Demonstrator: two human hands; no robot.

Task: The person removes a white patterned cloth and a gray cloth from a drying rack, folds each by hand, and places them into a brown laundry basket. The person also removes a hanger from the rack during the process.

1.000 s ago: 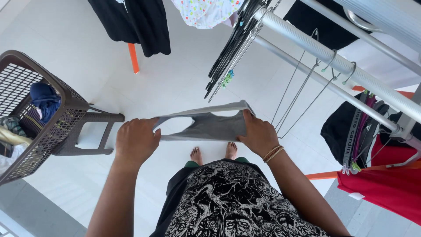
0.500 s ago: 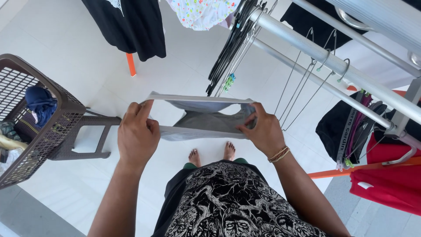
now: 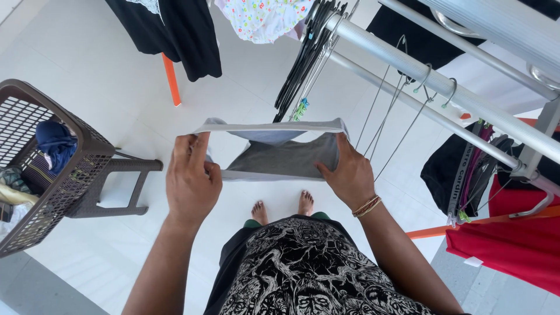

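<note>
Both hands grip a small grey garment (image 3: 280, 153) stretched between them at chest height — the left hand (image 3: 191, 182) pinches its left edge, the right hand (image 3: 349, 174) its right. Beyond hang wire hangers (image 3: 402, 111) on a metal drying rack (image 3: 443, 87); a brown laundry basket (image 3: 55, 169) sits to the left.

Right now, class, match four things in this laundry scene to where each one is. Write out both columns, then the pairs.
Things:
1. grey garment
2. brown laundry basket
3. wire hangers
4. red garment

Places:
A. hooked on the metal rail
B. stretched between the left hand and the right hand
C. low at the right edge
D. resting on a brown stool at the left

Pairs: 1-B, 2-D, 3-A, 4-C
</note>
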